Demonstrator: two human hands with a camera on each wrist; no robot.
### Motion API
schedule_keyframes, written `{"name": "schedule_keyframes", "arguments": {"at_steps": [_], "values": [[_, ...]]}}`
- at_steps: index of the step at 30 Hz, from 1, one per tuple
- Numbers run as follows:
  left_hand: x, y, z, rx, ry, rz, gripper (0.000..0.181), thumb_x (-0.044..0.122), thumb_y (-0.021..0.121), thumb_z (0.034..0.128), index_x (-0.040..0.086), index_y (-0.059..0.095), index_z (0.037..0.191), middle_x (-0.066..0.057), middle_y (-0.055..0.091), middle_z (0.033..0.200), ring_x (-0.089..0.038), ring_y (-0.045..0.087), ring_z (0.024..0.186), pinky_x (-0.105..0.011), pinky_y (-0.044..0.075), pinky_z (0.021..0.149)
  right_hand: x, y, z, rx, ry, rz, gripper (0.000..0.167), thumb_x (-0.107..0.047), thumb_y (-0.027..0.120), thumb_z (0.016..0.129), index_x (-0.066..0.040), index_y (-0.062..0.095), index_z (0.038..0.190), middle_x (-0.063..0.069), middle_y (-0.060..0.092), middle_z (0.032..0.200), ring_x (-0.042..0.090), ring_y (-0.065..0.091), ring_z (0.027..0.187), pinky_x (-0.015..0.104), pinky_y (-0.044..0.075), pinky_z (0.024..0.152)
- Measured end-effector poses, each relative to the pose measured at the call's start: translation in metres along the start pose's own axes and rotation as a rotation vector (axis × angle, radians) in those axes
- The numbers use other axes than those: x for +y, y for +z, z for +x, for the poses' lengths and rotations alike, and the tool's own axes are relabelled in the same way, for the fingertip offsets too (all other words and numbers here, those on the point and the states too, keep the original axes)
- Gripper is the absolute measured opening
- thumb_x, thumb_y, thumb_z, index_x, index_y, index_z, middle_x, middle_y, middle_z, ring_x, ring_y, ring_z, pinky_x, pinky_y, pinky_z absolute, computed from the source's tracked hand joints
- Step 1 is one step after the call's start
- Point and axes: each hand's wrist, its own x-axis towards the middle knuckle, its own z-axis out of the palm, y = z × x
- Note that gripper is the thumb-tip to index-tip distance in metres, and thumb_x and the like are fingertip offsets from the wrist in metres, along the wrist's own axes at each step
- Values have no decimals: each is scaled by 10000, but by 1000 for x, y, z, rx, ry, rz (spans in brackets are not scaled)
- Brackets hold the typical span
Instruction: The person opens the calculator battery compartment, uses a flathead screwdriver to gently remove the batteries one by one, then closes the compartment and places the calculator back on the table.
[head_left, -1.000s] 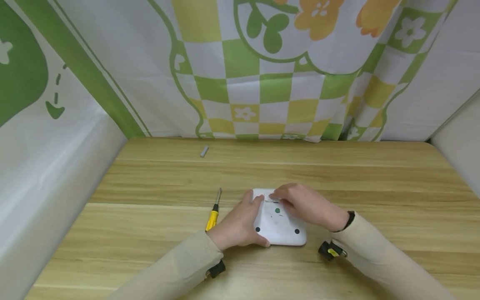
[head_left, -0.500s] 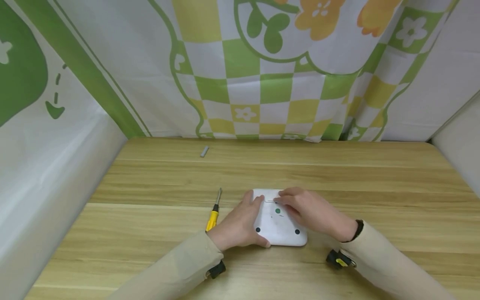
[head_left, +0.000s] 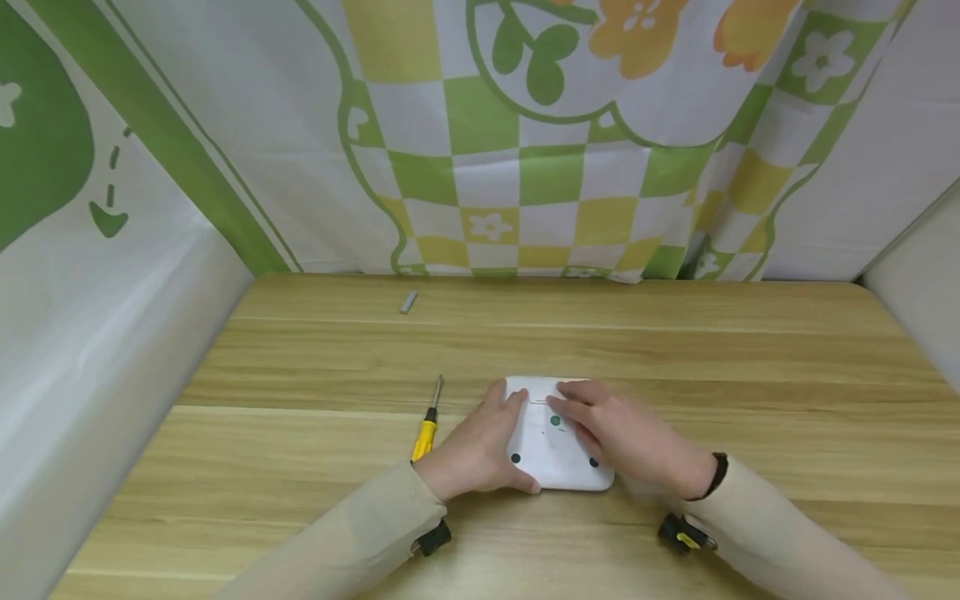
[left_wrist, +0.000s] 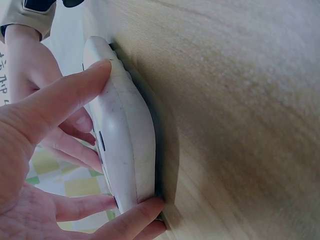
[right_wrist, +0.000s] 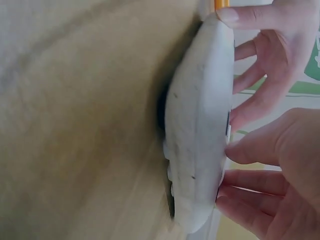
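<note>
A white calculator [head_left: 551, 458] lies face down on the table, its back up, with dark round feet and a green dot. Keys show along its underside in the wrist views. My left hand [head_left: 480, 442] grips its left side, thumb at the near edge and fingers toward the far edge. My right hand [head_left: 637, 429] rests its fingertips on the back, beside the seam of a small cover [head_left: 537, 395] near the far edge. In the right wrist view, the right thumb and fingers [right_wrist: 255, 182] touch the back without wrapping round the calculator.
A yellow-handled screwdriver [head_left: 425, 433] lies left of the calculator, its tip pointing away and its handle end partly behind the left wrist. Farther back lies a small grey cylinder [head_left: 408, 302]. A patterned curtain [head_left: 551, 183] hangs behind the wooden table [head_left: 750, 358].
The small cover, raised a second ago under the right fingers, now lies flush. My right hand has shifted slightly right and nearer. The left hand keeps its grip.
</note>
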Motion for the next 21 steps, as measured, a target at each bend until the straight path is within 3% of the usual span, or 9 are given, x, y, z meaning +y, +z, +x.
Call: {"name": "schedule_keyframes", "arguments": {"at_steps": [8, 17, 21], "values": [[0, 0, 0, 8, 20, 6, 1044, 252, 903, 632, -47, 322, 1447, -205, 313, 1430, -276, 493, 1115, -386, 463, 975, -8, 4, -2, 32, -9, -78, 372, -87, 650, 895, 20, 610, 1250, 207, 565, 1288, 338, 554, 1190, 446, 481, 958], [0, 0, 1, 11, 20, 5, 1039, 250, 905, 628, -43, 331, 1443, -200, 327, 1422, -272, 493, 1099, -388, 464, 974, -10, 6, -4, 3, 20, -48, 398, -110, 619, 920, 21, 573, 1293, 212, 532, 1335, 333, 523, 1233, 459, 458, 991], [0, 0, 0, 9, 10, 8, 1036, 255, 905, 628, -33, 335, 1444, -200, 318, 1436, -275, 490, 1108, -395, 459, 980, -9, 7, -8, 26, 16, -24, 413, -127, 603, 929, 6, 554, 1318, 206, 521, 1352, 331, 509, 1250, 455, 446, 1007]]}}
